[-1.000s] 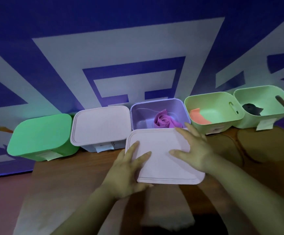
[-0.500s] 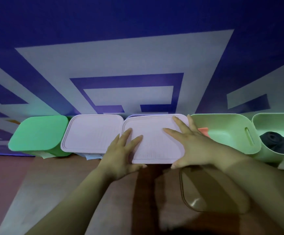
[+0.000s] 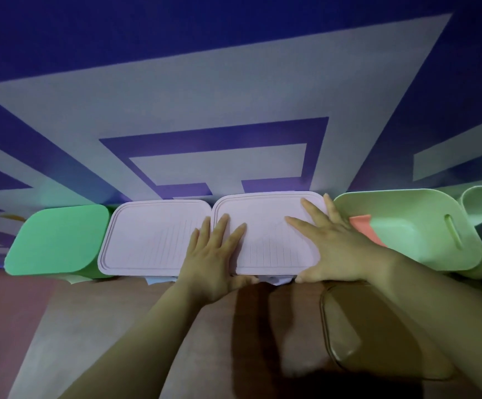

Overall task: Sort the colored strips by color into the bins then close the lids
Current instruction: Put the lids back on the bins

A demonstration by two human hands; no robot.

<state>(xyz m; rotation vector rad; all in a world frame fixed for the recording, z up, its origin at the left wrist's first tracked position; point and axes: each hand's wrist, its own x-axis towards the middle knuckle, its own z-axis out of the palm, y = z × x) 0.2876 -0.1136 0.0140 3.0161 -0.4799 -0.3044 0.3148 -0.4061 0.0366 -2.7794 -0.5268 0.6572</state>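
Both hands press the lilac lid (image 3: 265, 234) flat onto the middle bin.

The lid is pale lilac, a rounded rectangle with a raised rim and fine ribbing. The left hand (image 3: 211, 263) lies on its near-left corner and the right hand (image 3: 334, 249) on its right side, each with straight, spread fingers and the thumb at the front edge. Left of the lid stand a matching lidded bin (image 3: 147, 237) and a green lidded bin (image 3: 58, 243). Right of it is an open pale green bin (image 3: 412, 226) holding an orange strip (image 3: 363, 226), and a brown lid (image 3: 363, 326) lies in front to the right. A second ago the lilac lid sat in front of its open bin with a purple strip showing; now it covers the bin and the strip is hidden.
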